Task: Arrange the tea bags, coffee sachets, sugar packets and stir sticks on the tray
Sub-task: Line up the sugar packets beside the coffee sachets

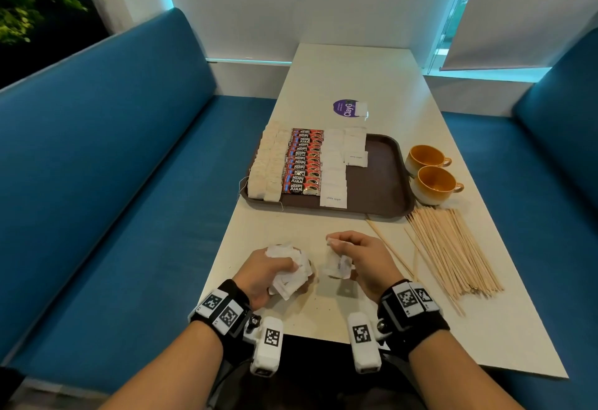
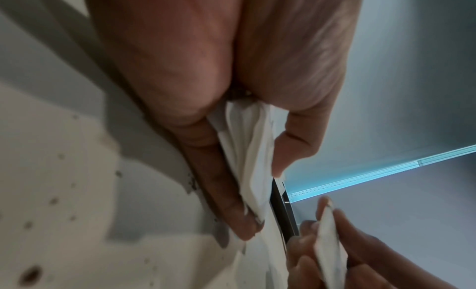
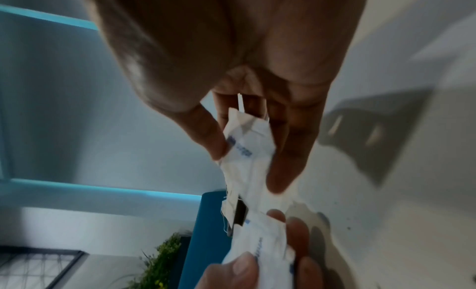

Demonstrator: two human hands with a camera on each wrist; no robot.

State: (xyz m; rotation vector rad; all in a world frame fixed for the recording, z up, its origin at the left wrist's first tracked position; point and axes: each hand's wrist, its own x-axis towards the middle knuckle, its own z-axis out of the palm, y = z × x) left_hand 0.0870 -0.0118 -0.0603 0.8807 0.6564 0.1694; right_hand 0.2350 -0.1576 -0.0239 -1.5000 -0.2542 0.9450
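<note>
Near edge of the pale speckled bench [image 1: 372, 92]: left hand [image 1: 262, 272], fingers [image 2: 211, 171] curled round a crumpled bunch of white paper sugar packets [image 1: 288, 275], gripping it just above the surface. Just right of it, slightly apart: right hand [image 1: 362, 261], fingers [image 3: 285, 155] and thumb pinching a smaller clutch of white sugar packets with blue lettering [image 1: 338, 264]. In the right wrist view, blue print readable as lettering only, too blurred to make out.

Farther out, mid-bench: dark brown rectangular plastic tray [image 1: 385, 180]. On its left side, two overlapping columns of beige tea bags [image 1: 267, 167], strings trailing over the near-left rim. Right beside them, a column of red and black coffee sachets marked KOPI JUAN [image 1: 302, 162]. Next to those, a column of white sugar packets laid flat [image 1: 335, 170], with a shorter second column [image 1: 356, 147] at the far end. Right part of the tray bare.

Right of the tray, on the bench: two mustard-yellow ceramic cups with pale bases [image 1: 432, 173], side by side, handles pointing right. Near them, toward the near-right: loose pile of thin wooden stir sticks [image 1: 453, 251], fanned on the bench, a few strays lying toward the right hand.

Beyond the tray: round purple sticker [image 1: 343, 108] with one white tea bag [image 1: 361, 108] lying partly over it. Blue upholstered seats [image 1: 113, 151] on both sides of the bench.
</note>
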